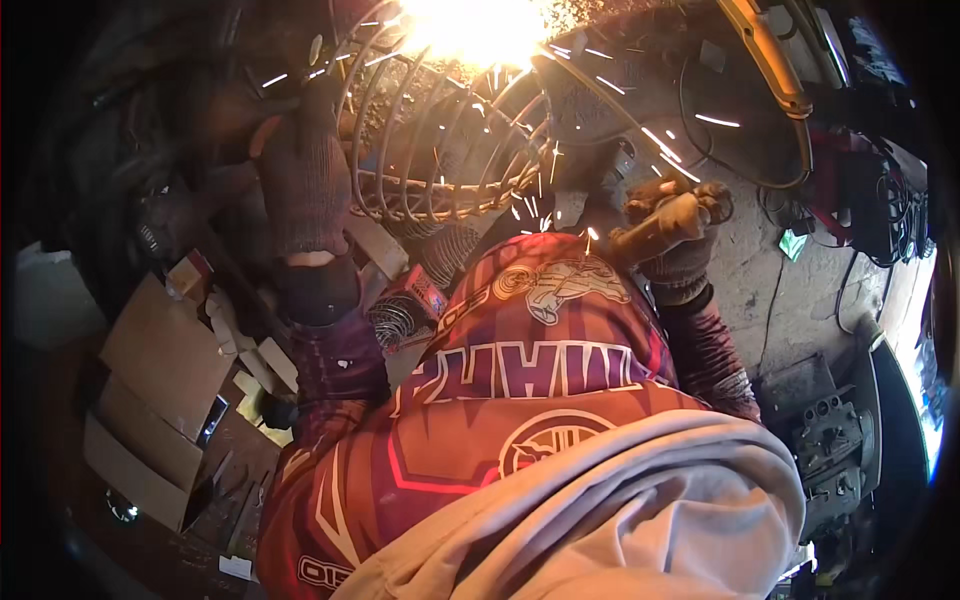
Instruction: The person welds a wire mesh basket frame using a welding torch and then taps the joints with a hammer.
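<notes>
My left hand [300,185], in a dark knitted glove, rests on the left rim of a round wire cage [440,150] made of bent metal rods. A bright welding arc [470,25] flares at the top of the cage and throws sparks outward. My right hand [675,235], also gloved, grips a yellowish welding torch handle [655,228] to the right of the cage. The torch's tip is lost in the glare. My red patterned shirt and a pale cloth fill the lower middle.
Coiled metal springs [395,320] lie below the cage. Cardboard pieces [160,350] and wood offcuts [265,360] sit at the left. A yellow hose [775,70] and cables curve at upper right over a concrete floor [780,290]. Grey machinery [835,440] stands at right.
</notes>
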